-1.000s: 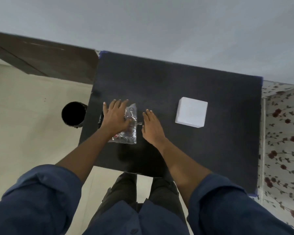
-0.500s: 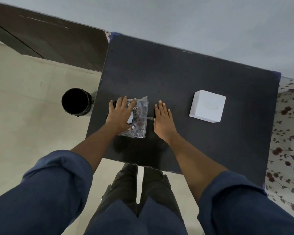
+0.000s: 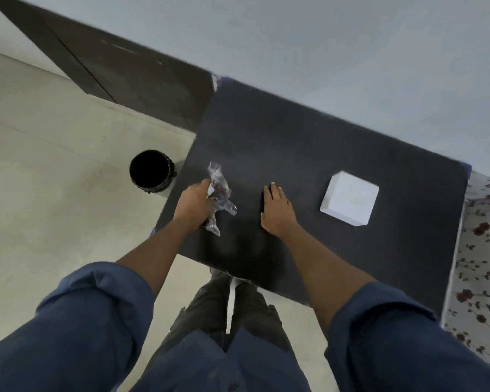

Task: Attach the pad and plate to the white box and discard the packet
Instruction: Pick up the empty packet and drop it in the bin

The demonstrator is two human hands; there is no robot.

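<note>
A clear crinkled plastic packet (image 3: pixel 220 190) with small dark and white parts inside is gripped in my left hand (image 3: pixel 195 203), lifted off the black table (image 3: pixel 309 154) near its left edge. My right hand (image 3: pixel 277 212) lies flat on the table, fingers together, holding nothing. The white box (image 3: pixel 350 198) sits on the table to the right of my right hand, apart from it. The pad and plate are not visible on their own.
A black round bin (image 3: pixel 150 171) stands on the pale floor just left of the table. A dark wooden door lies behind it at the upper left. A floral cloth (image 3: pixel 481 250) borders the table's right edge.
My left hand has closed around the packet and raised it from the table, crumpling it. My right hand stayed flat on the table. The camera view shifted.
</note>
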